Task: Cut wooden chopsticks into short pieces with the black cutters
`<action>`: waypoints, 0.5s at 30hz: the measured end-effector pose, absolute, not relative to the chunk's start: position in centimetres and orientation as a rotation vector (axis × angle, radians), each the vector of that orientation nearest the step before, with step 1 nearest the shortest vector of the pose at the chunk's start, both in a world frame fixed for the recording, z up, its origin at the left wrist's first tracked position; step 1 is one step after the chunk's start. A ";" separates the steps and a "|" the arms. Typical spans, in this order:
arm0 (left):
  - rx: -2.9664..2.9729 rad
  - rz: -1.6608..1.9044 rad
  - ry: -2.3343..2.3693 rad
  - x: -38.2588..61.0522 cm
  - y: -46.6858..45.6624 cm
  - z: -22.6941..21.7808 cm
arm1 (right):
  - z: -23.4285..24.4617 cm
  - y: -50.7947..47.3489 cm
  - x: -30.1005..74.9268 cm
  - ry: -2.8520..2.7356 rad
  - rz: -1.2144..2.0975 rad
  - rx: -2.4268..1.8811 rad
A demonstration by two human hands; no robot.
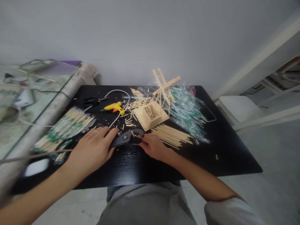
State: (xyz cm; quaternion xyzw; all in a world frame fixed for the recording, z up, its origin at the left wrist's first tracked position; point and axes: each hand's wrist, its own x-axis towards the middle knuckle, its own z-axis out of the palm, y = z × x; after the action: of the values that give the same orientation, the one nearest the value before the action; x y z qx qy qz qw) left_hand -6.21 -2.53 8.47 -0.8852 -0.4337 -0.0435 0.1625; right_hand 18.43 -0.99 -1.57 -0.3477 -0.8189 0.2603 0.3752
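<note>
My left hand (95,145) is closed round the handles of dark pruning shears (125,137), whose jaws point right. A bit of pale wooden stick (133,133) shows between the jaws. Right at the jaws, the fingers of my right hand (153,146) are pinched on the stick, most of which they hide. Behind my hands stands a wooden windmill model (150,116), with a square base, an open-topped box on it and crossed blades (165,87). Long loose sticks (172,136) lie in front of it, and short cut pieces (140,103) are heaped to its left.
A yellow glue gun (115,107) with a white cord lies near black-handled scissors (93,100). More scissors (81,134) rest on packed sticks (65,128) at left. Crumpled plastic wrappers (187,109) cover the table's right part. A glass-topped surface (37,93) adjoins on the left.
</note>
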 end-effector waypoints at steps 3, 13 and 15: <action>-2.526 -0.126 -1.256 -6.3 -2.6 8.4 | -1.6 -1.0 18.5 -2.089 0.673 -0.889; -2.556 -0.114 -1.336 -6.2 -2.7 8.1 | -1.7 -0.9 18.2 -2.080 0.654 -0.887; -2.551 -0.110 -1.343 -6.2 -2.8 8.0 | -1.7 -0.9 18.3 -2.082 0.649 -0.886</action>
State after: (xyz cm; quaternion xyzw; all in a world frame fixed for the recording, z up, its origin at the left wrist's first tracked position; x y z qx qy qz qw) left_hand -6.19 -2.79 8.00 -0.8770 -0.4615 -0.0379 0.1280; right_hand 18.25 -0.94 -1.67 -0.3476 -0.8168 0.2545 0.3838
